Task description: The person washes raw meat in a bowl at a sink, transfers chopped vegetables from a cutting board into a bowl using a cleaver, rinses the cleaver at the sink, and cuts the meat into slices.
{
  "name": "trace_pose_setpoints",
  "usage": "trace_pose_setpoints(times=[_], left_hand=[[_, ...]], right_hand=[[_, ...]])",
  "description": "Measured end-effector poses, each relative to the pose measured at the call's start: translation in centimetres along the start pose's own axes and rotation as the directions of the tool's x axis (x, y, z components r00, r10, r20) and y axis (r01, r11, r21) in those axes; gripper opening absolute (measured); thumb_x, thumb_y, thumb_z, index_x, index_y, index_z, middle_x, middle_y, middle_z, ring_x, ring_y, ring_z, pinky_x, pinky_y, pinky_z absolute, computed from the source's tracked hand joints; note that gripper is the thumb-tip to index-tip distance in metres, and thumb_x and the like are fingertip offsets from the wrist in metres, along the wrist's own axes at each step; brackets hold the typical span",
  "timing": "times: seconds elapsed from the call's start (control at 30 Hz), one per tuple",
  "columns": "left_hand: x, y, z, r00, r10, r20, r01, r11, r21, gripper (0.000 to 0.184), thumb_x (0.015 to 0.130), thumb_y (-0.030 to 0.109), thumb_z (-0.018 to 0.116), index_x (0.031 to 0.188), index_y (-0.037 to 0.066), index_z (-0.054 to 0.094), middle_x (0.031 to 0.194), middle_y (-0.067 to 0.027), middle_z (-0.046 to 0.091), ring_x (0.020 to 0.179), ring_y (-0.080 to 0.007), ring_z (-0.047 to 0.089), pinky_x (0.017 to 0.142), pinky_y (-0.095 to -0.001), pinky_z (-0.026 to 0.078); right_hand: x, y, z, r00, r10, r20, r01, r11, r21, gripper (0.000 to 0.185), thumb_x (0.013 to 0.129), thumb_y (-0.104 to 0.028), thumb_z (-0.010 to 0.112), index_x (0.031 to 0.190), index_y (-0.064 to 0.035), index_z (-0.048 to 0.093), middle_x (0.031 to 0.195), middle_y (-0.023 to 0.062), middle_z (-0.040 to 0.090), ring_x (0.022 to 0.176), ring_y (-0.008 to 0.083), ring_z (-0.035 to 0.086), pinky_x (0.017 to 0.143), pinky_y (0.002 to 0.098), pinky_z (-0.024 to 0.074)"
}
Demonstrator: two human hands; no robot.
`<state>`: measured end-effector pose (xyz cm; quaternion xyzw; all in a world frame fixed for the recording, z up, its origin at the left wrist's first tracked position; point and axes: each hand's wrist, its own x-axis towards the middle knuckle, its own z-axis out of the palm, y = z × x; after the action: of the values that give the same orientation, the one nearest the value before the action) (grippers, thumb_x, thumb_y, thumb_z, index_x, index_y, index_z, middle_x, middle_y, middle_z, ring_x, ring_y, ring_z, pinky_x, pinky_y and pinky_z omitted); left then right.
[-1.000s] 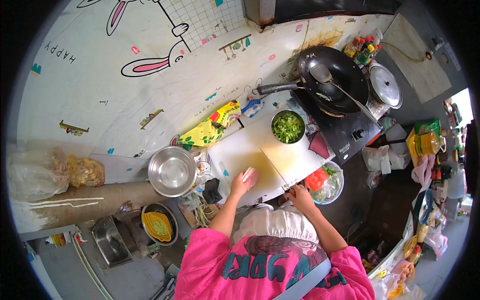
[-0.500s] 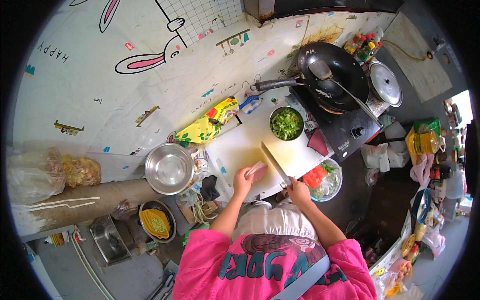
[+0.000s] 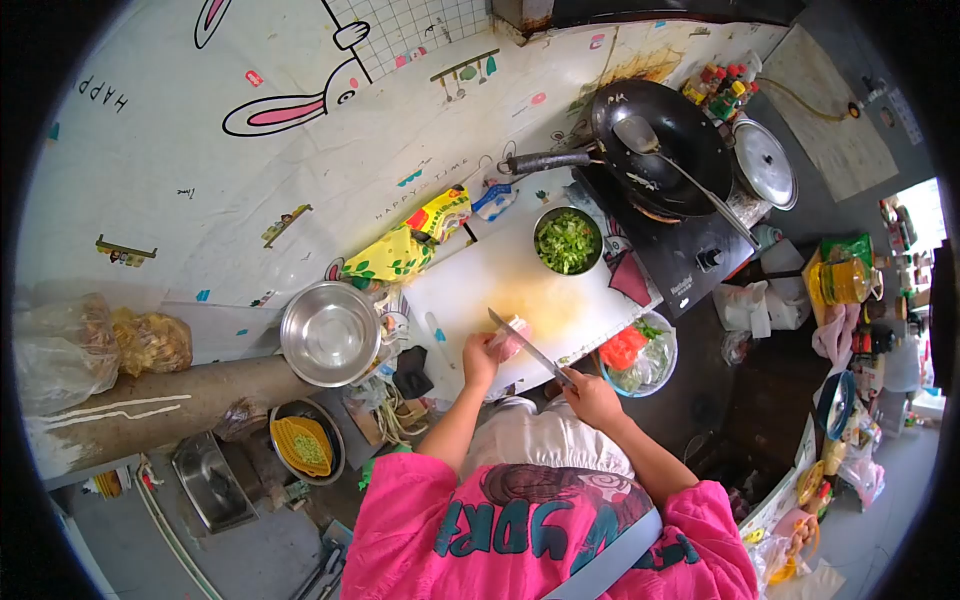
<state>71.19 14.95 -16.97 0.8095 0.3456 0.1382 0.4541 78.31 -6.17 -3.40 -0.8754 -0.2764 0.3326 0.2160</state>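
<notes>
A piece of pale pink meat (image 3: 513, 337) is in my left hand (image 3: 481, 357), the fingers closed round its left side. My right hand (image 3: 593, 399) is wrapped round the handle of a kitchen knife (image 3: 534, 353). The blade slants up and left across the meat; whether its edge has entered it I cannot tell. Under both lies a white cutting board (image 3: 475, 273) with a yellowish stain at its middle. On the board's far right part stands a metal bowl (image 3: 541, 258) of chopped green vegetables (image 3: 568, 240).
A black wok (image 3: 690, 165) with a spatula (image 3: 637, 133) rests on the stove (image 3: 682, 268). An empty steel basin (image 3: 331, 333) stands left of the board, near a yellow bag (image 3: 388, 256). By my right hand, a tub (image 3: 668, 372) holds bagged vegetables and something red.
The knife has moved left, and its blade now lies across the meat instead of beside it. My right hand has shifted left and slightly down with it.
</notes>
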Motion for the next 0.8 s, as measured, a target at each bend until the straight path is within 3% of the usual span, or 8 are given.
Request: trace_pose_setpoints(times=[0.2, 0.43, 0.8], left_hand=[[0.1, 0.5, -0.2, 1.000, -0.019, -0.002, 0.019, 1.000, 0.004, 0.014, 0.070, 0.013, 0.064, 0.076, 0.000, 0.063, 0.079, -0.0177, 0.059, 0.074, -0.0336, 0.058, 0.067, -0.0379, 0.047], [0.4, 0.4, -0.1, 0.997, -0.071, 0.035, 0.069, 0.996, 0.052, 0.017, 0.070, 0.013, 0.066, 0.081, 0.000, 0.063, 0.081, -0.0176, 0.061, 0.076, -0.0317, 0.060, 0.069, -0.0361, 0.047], [-0.5, 0.1, 0.1, 0.985, 0.170, 0.023, -0.171, 0.979, 0.107, 0.014, 0.069, 0.006, 0.062, 0.081, 0.001, 0.058, 0.080, -0.0178, 0.058, 0.077, -0.0350, 0.056, 0.068, -0.0411, 0.044]], right_hand=[[-0.4, -0.6, -0.3, 0.998, -0.059, -0.030, 0.059, 0.998, 0.007, 0.035, 0.079, -0.017, 0.053, 0.113, -0.0087, 0.053, 0.094, 0.0167, 0.062, 0.082, 0.0345, 0.060, 0.072, 0.0429, 0.0486], [-0.3, -0.3, 0.0, 0.998, -0.063, -0.009, 0.063, 0.998, 0.028, 0.035, 0.079, -0.018, 0.053, 0.112, -0.0076, 0.053, 0.087, 0.0189, 0.062, 0.079, 0.0354, 0.060, 0.070, 0.0440, 0.0485], [0.6, -0.9, 0.9, 0.995, 0.068, 0.075, -0.059, 0.991, -0.118, 0.024, 0.081, -0.015, 0.045, 0.101, -0.0054, 0.054, 0.076, 0.0240, 0.061, 0.071, 0.0389, 0.061, 0.066, 0.0482, 0.0488]])
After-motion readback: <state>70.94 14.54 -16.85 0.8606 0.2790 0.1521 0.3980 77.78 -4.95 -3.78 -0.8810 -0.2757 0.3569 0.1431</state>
